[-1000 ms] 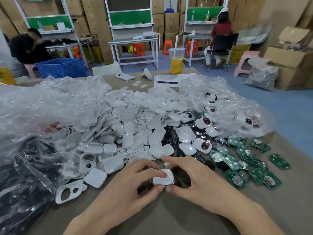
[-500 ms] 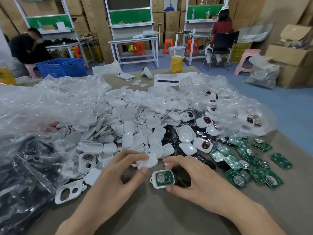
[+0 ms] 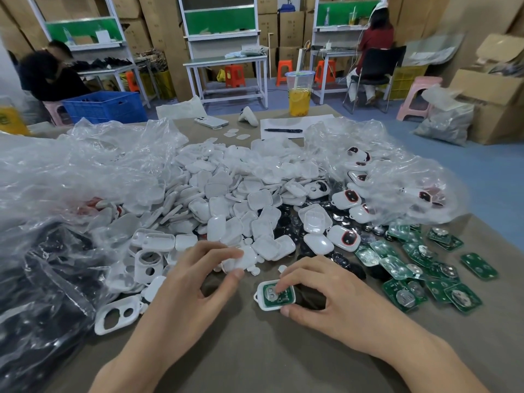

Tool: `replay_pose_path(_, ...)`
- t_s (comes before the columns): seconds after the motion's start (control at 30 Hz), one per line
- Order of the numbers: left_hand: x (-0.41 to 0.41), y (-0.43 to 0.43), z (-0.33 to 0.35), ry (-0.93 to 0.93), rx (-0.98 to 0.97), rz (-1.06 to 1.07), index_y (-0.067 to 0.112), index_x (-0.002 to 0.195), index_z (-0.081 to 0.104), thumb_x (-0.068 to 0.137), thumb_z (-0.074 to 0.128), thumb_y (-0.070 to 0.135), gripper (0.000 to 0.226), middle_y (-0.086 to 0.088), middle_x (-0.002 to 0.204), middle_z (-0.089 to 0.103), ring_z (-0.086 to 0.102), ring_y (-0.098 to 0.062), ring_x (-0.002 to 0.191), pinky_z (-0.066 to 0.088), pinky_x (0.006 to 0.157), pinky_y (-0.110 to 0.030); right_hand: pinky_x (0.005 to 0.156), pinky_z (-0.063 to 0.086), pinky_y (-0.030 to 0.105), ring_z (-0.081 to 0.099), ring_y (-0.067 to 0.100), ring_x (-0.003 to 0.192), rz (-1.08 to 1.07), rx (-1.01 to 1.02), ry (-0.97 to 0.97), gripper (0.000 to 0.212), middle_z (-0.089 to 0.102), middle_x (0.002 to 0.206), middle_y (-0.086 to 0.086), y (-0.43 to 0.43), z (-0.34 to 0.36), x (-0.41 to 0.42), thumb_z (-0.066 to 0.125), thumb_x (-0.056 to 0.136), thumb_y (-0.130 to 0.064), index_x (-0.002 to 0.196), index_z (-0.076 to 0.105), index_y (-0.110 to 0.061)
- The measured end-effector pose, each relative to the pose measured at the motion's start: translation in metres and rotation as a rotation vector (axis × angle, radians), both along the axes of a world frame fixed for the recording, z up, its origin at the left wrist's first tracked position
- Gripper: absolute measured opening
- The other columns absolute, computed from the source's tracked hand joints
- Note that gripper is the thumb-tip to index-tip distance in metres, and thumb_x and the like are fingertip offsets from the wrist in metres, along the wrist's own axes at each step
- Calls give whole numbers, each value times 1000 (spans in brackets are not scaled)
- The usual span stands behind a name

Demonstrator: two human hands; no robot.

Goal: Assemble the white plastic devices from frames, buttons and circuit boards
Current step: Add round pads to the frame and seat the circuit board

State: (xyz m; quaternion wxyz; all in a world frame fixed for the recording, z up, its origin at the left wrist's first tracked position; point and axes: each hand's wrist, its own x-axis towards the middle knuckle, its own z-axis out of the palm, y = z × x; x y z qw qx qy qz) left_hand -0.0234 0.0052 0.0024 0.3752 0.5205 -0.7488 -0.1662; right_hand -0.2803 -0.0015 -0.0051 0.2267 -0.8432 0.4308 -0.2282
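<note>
A brown table [image 3: 255, 358] takes up the near side of the room. A broad heap of white shells [image 3: 226, 194] spreads over its middle, and green circuit boards [image 3: 411, 279] lie scattered off to the right. Both forearms reach in from the near edge. The left hand [image 3: 198, 276] arches at the heap's front rim, thumb and fingertips pinching a white cover [image 3: 236, 262]. The right hand [image 3: 326, 293] curls beside it, gripping the open frame [image 3: 263, 306] with thumb at the near side and forefinger on top. The frame lies flat on the table with a green board [image 3: 270, 295] seated inside it, near the cover but apart
</note>
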Motion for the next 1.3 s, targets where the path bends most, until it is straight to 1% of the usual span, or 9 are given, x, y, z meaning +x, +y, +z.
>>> replay_pose_path(0.1,-2,2,1,-12,25,-32,45,111,67,91,57,51,23,21,121,57,62,5,103,39,83,-3,101,30,7,44,-5,125,-6,2,6,29,49,123,-32,0,0,0,58,87,-60,113,59,-47)
replay_pose_path(0.23,-5,3,2,-65,23,-59,45,112,67,92,58,51,23,22,119,57,58,10,89,37,81,-4,100,29,6,44,-4,124,-9,8,6,31,49,123,-33,1,2,1,58,86,-60,115,55,-48)
replay_pose_path(0.47,-6,3,1,-66,33,-77,47,114,64,94,54,57,24,22,121,56,61,-2,107,38,83,-4,96,33,6,46,-8,121,-49,58,-47,42,49,121,-35,2,3,0,61,82,-63,119,42,-58)
replay_pose_path(0.6,-6,2,1,-62,36,-69,49,114,64,93,53,59,26,22,122,56,61,-2,110,38,86,-4,97,36,11,47,-4,121,-22,16,-20,38,52,121,-32,1,3,0,60,87,-59,121,47,-51)
replay_pose_path(0.8,-7,3,0,-75,43,-65,49,115,63,92,52,60,27,23,124,55,61,0,108,38,86,-5,102,31,8,42,-5,125,6,-17,24,28,53,124,-29,0,3,1,66,91,-50,118,64,-46)
replay_pose_path(0.93,-7,4,1,-82,52,-60,50,114,63,95,54,58,23,23,124,55,63,0,101,39,84,-6,103,35,14,43,-5,125,0,0,23,28,52,124,-31,1,5,1,67,90,-49,118,64,-45)
replay_pose_path(1.03,-4,3,2,-129,54,-30,49,115,64,93,55,55,24,25,123,55,59,-2,109,41,88,-13,103,34,13,43,-4,125,-4,17,20,40,51,124,-32,2,6,0,64,91,-52,129,52,-48)
replay_pose_path(1.17,-2,2,2,-302,-5,54,44,116,66,94,48,58,33,26,123,55,46,-1,118,34,97,-17,103,28,5,40,-7,130,-21,94,-18,63,47,130,-34,1,6,-2,66,84,-59,137,31,-60)
replay_pose_path(1.3,-12,2,8,-385,-161,-37,36,114,67,98,48,50,28,16,124,56,47,-8,114,41,94,-30,98,24,-1,39,-11,129,-14,171,-51,69,47,131,-36,-6,6,-7,71,81,-57,137,31,-64)
